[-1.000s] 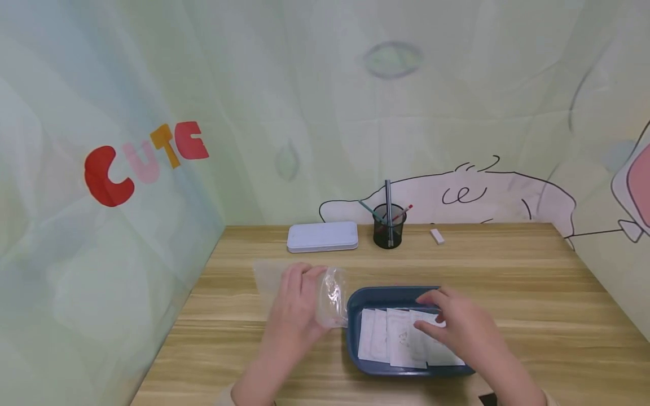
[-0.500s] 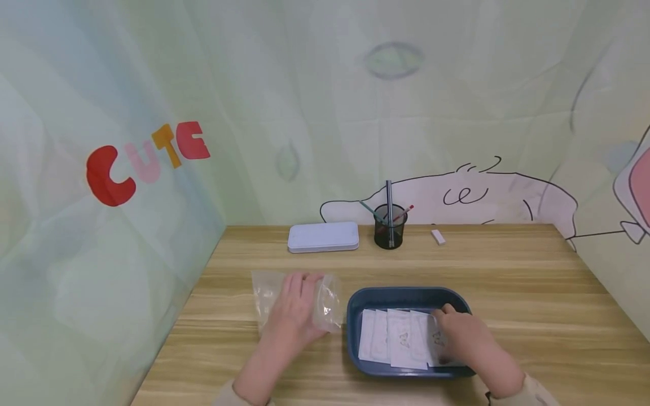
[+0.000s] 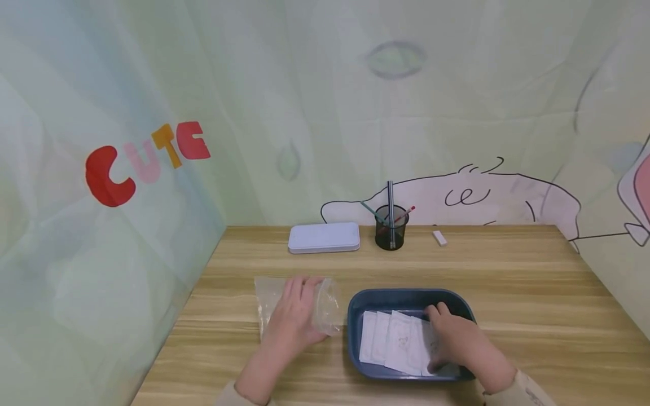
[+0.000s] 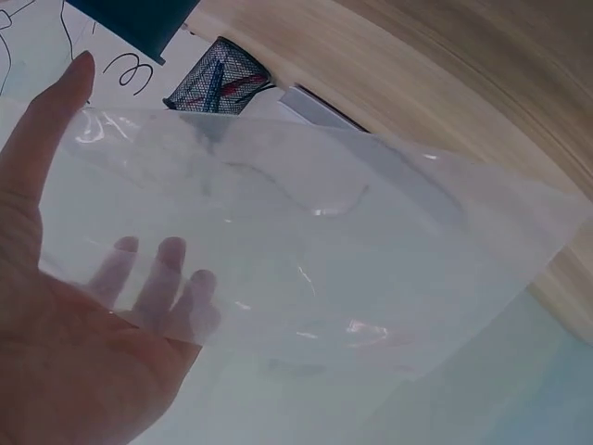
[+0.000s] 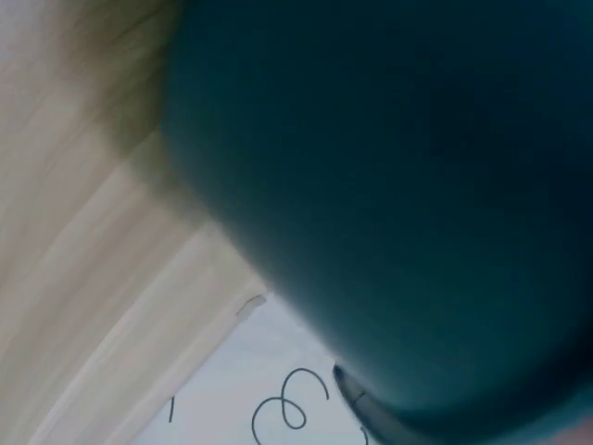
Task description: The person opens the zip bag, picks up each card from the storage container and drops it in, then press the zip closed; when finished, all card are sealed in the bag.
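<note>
My left hand (image 3: pixel 293 321) holds a clear plastic bag (image 3: pixel 327 309) on the table, left of a dark blue tray (image 3: pixel 378 296). In the left wrist view three fingertips show through the bag's film (image 4: pixel 315 246), and the thumb stands outside it. Several flat white packets (image 3: pixel 403 341) lie overlapping in the tray. My right hand (image 3: pixel 459 338) reaches in over the right side and grips the rightmost packet, fingers at its far end and thumb at its near end. The tray's wall (image 5: pixel 389 204) fills most of the right wrist view and hides that hand's fingers.
Along the back edge of the wooden table (image 3: pixel 533 270) lie a white flat case (image 3: pixel 324 238) and a white eraser (image 3: pixel 439 238). Between them stands a black mesh pen cup (image 3: pixel 391 232) with pencils. Printed cloth hangs behind and to the left.
My right hand has lowered into the tray and closed on the right packet; the middle packets have tilted. My left hand and the bag have moved slightly nearer me.
</note>
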Demonstrator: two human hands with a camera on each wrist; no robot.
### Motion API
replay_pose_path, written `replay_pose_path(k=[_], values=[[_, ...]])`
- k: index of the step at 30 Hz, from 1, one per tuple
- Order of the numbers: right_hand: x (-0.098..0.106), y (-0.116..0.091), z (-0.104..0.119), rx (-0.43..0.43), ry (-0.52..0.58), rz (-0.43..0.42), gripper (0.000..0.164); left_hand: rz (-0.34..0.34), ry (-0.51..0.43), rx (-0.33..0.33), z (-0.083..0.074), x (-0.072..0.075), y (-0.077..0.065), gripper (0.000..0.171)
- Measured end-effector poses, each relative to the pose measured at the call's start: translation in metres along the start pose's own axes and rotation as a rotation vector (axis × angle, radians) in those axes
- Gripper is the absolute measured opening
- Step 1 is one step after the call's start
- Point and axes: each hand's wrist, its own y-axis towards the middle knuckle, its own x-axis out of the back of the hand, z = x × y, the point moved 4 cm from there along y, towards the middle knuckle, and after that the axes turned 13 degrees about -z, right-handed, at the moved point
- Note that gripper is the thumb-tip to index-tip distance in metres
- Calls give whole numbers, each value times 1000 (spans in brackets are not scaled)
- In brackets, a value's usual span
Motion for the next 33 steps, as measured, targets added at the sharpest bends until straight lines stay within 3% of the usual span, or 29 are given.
replay_pose_path(k=[8,17,24,29,33], values=[[7,8,0,35,-36,-75,66,-68,-23,-54,0,-2,-4,102],[35,11,3,90,-1,-84,23,-4,2,-49,1,-4,-3,104],[50,10,4,67,29,-32,14,66,35,-56,3,-6,1,101],[55,9,5,67,41,-16,13,50,33,-104,3,-6,3,99],[65,7,8,77,101,-51,13,22,25,-128,4,-6,5,97]])
